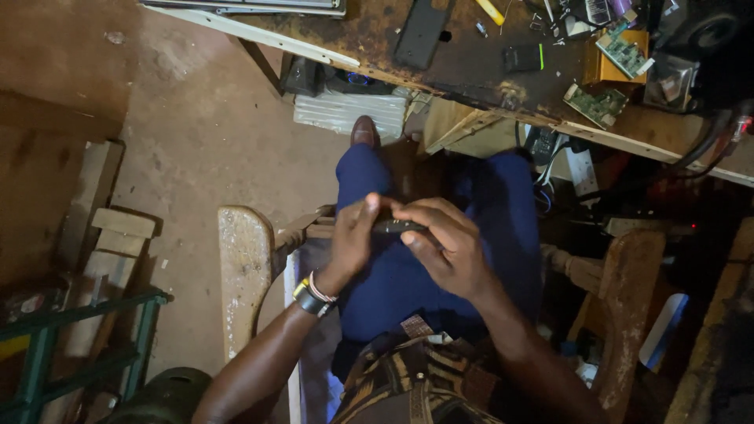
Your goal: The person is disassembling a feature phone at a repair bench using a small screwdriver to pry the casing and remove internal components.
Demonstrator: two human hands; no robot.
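While seated at frame centre, left hand (353,235) and right hand (444,247) both closed around small dark device (397,227), held over lap. Device appears intact; no part seen removed. Circuit boards (597,104) lie on cluttered surface (471,67), upper right, untouched.

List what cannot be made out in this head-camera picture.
- Small dark object: mostly covered by the left hand and right hand; its kind is unclear.
- Circuit boards on the workbench: too small for detail.
- Area under the workbench, right side: too dark.
- Green metal frame: cut off by the left edge.
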